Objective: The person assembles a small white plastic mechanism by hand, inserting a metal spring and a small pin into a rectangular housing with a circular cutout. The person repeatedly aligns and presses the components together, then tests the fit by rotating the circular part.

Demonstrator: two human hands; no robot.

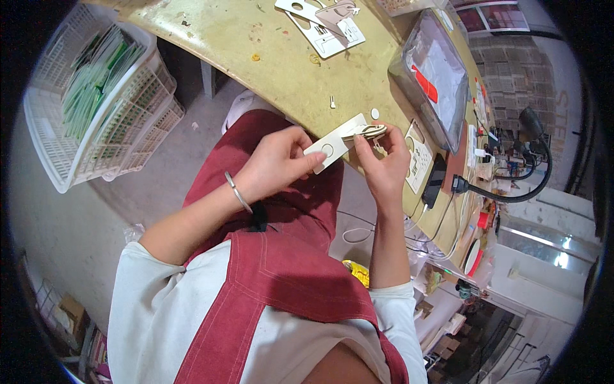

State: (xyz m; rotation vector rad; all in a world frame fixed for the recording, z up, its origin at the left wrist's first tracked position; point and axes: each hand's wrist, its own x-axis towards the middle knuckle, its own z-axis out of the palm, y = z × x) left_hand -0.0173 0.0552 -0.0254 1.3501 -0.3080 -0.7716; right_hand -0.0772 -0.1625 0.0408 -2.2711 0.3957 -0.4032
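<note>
My left hand [276, 161], with a metal bangle on the wrist, pinches a thin cream-coloured board with cut-outs [327, 150] between thumb and fingers. The board is tilted over the near edge of the table, above my lap. At its far right end, my right hand [386, 164] grips a small bundle of flat cut-out pieces [366, 132] with thumb and fingers. Whether these pieces are still joined to the board cannot be made out. Just beyond the hands, a small white disc [375, 113] and a tiny forked piece [332, 102] lie on the table.
More cut-out boards [327, 43] lie at the far end of the yellowish table [256, 35]; another board [419, 157] is beside a dark phone [436, 180]. A clear bin [419, 110] holds a red-handled item [425, 84]. A white crate [131, 105] stands left. A lamp [540, 185] bends at right.
</note>
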